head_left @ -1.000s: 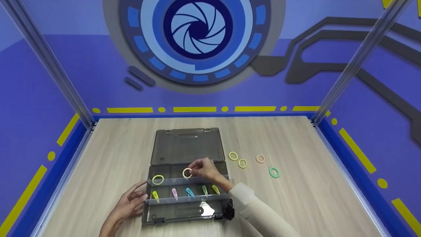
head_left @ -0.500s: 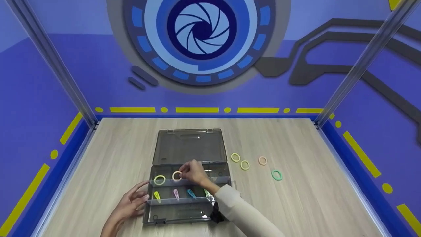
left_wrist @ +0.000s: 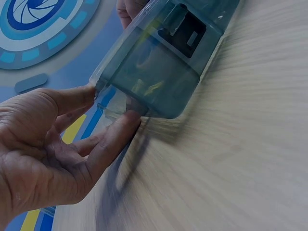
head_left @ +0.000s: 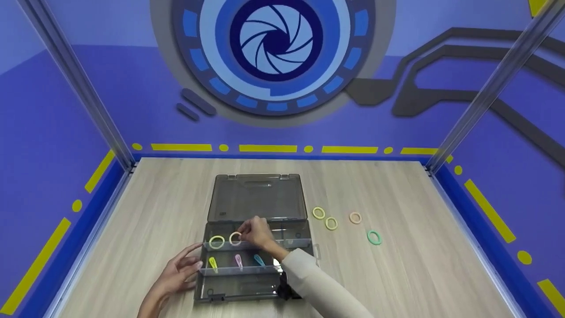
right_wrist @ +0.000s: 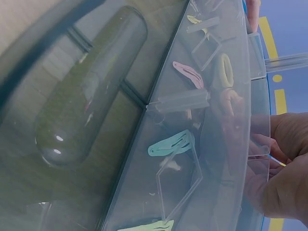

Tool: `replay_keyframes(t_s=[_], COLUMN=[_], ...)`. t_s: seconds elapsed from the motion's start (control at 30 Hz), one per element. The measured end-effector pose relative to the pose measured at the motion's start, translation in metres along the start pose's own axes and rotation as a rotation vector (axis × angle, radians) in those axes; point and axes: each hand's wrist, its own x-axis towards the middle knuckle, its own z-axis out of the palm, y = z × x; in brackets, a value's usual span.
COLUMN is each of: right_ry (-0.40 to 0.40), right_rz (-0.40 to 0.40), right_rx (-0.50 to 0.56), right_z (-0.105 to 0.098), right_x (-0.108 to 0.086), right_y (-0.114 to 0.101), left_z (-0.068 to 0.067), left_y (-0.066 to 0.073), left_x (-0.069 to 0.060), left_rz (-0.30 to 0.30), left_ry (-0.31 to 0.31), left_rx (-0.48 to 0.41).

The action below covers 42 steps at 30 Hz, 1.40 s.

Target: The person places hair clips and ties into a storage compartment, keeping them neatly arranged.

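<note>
My right hand (head_left: 257,232) pinches a pale orange ring (head_left: 235,239) in the back row of the dark see-through box (head_left: 247,285), just right of a yellow ring (head_left: 216,242). In the right wrist view the fingers of the right hand (right_wrist: 284,168) show behind the clear wall, near the orange ring (right_wrist: 231,101). My left hand (head_left: 177,274) touches the box's left end; in the left wrist view the thumb and fingers of the left hand (left_wrist: 62,144) grip that end. Yellow, pink (head_left: 239,261) and blue (head_left: 259,260) hair clips lie in the middle row.
Behind the box its lid (head_left: 258,198) lies open. On the table to the right are two yellow rings (head_left: 318,213) (head_left: 331,223), an orange ring (head_left: 355,217) and a green ring (head_left: 374,237). A black item (head_left: 284,289) is by the right forearm.
My right hand has moved left along the back row with the orange ring, nearer to the yellow ring. My left hand has stayed at the box's left end.
</note>
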Motion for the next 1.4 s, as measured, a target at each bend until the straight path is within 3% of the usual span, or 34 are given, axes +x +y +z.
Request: replay_keyframes(t_s=[0.2,0.4,0.73,0.97,1.23,1.4], right_ry=[-0.041,-0.109,-0.121,-0.121,-0.068,-0.056], right_rz=[-0.023,-0.011,0.013,0.03,0.004,0.031], right_rx=[-0.026,0.027,0.099,0.209,0.214,0.243], right_z=[-0.002,-0.004,-0.015,-0.047,-0.098,-0.132], right_x=[-0.001,-0.002,-0.005,-0.009,-0.017,-0.03], right_y=[0.001,-0.001,-0.001,-0.001,0.012,0.03], left_z=[0.002,0.003,0.003,-0.001,0.003,0.005], left_y=[-0.001,-0.001,0.0,0.001,0.002,0.001], left_x=[0.001,0.0,0.0,-0.001,0.002,0.001], left_rz=[0.035,0.008,-0.032,0.013,-0.02,-0.031], left_ry=[-0.005,0.03,0.054,0.001,0.082,0.079], left_rx=[0.012,0.014,0.005,0.015,0.015,0.003])
